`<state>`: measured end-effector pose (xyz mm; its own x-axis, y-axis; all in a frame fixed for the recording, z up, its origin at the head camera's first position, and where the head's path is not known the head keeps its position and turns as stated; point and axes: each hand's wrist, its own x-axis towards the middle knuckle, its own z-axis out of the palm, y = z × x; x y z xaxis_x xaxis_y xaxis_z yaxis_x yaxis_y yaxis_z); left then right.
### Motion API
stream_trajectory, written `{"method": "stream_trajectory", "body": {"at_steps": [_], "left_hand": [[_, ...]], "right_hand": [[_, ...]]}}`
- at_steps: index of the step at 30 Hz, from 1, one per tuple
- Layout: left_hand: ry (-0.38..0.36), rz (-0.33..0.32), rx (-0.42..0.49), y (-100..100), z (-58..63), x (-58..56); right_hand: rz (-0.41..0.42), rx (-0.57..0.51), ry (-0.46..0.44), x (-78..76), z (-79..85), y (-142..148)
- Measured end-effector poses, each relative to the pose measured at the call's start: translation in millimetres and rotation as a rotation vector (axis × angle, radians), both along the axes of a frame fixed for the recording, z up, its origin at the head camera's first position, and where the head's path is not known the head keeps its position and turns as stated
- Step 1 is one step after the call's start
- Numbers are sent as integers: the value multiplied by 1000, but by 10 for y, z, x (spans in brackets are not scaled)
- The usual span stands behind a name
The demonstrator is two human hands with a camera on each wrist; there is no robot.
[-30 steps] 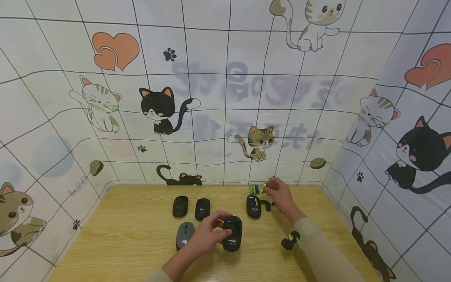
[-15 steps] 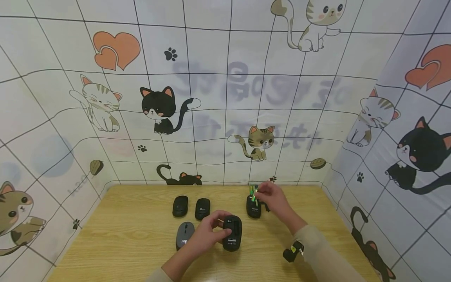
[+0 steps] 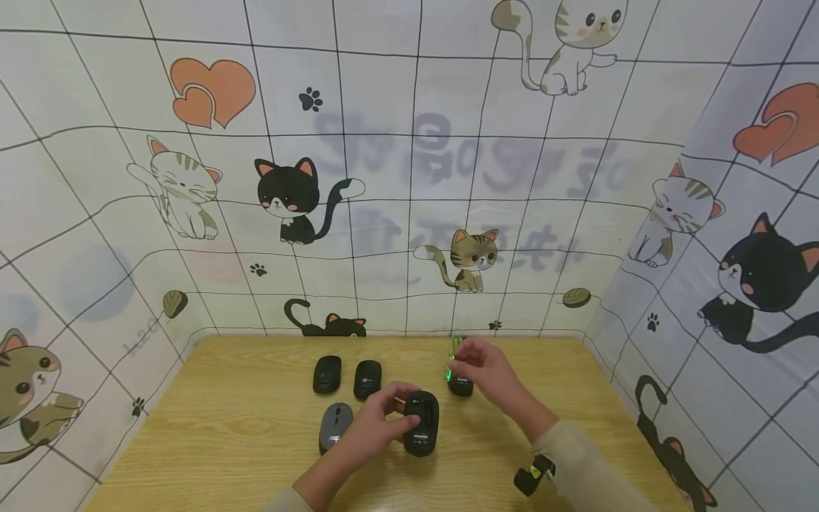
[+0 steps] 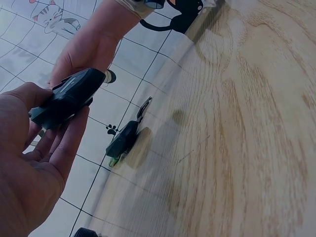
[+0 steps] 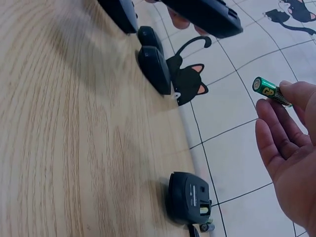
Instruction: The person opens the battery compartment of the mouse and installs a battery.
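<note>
The battery is in the air beside the left edge of the right mouse in the head view, apart from the held mouse; the right hand has it in a narrow grip, thumb against fingers, the other fingers loose in the right wrist view; the left hand has its grip closed round the held mouse, underside up, slot showing, above the bench; a second ago the right hand is at the bench's back edge, then over the right mouse, and now it is further left and nearer; the left hand and held mouse stay about where they were; the right hand covers much of the right mouse and part of the green batteries behind, so their number cannot be told; a black piece beside the right mouse is hidden in the head view; the left forearm overlaps the grey mouse; five mice in all: one held, one right, one grey, two black mice farther back.
</note>
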<state>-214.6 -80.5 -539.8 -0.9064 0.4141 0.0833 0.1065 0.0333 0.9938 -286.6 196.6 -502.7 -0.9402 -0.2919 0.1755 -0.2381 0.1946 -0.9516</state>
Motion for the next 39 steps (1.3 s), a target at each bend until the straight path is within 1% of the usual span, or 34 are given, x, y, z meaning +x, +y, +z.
{"method": "stream_trajectory", "body": {"at_steps": [6, 9, 14, 19, 23, 27, 36, 39], "left_hand": [[1, 3, -8, 0, 6, 5], [-5, 4, -7, -3, 9, 5], [-8, 4, -5, -1, 12, 1], [0, 5, -5, 2, 25, 3], [0, 2, -3, 2, 45, 11], [2, 2, 0, 6, 59, 18], [2, -2, -1, 17, 66, 24], [4, -3, -1, 20, 69, 29]], "right_hand": [[28, 40, 38, 109, 73, -46], [61, 42, 51, 170, 128, -69], [102, 52, 46, 271, 219, -114], [134, 44, 30, 351, 276, -150], [169, 34, 32, 396, 290, -174], [193, 52, 57, 429, 282, -193], [208, 42, 97, 483, 262, -232], [203, 53, 107, 489, 250, -238]]}}
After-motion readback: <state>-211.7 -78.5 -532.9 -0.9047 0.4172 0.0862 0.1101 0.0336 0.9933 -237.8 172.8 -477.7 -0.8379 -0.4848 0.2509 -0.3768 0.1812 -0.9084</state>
